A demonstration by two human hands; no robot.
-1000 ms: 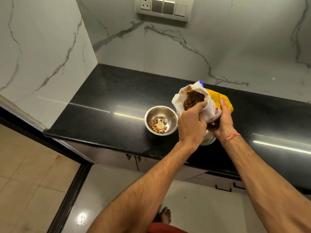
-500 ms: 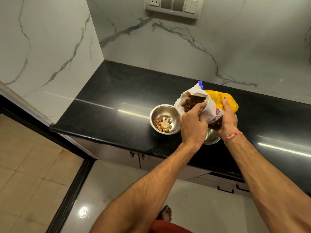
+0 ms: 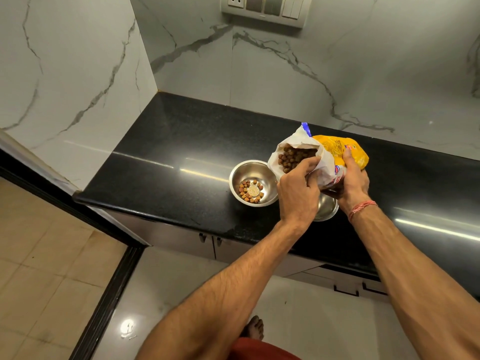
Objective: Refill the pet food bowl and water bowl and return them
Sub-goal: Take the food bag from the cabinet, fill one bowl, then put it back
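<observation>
While our left hand point(image 3: 298, 193) pinches the open mouth of the kibble bag point(image 3: 326, 162) and our right hand point(image 3: 350, 180) grips its yellow body, the steel food bowl point(image 3: 253, 183) with some kibble sits on the black counter point(image 3: 168, 157) just left, second bowl point(image 3: 326, 207) mostly hidden beneath our hands.

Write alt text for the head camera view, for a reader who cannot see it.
A person's two hands hold an open bag of pet food over a black counter, left hand at its mouth, right hand gripping its body. Beside it stands a steel bowl with a few kibbles; a second bowl is partly hidden under the hands.
</observation>
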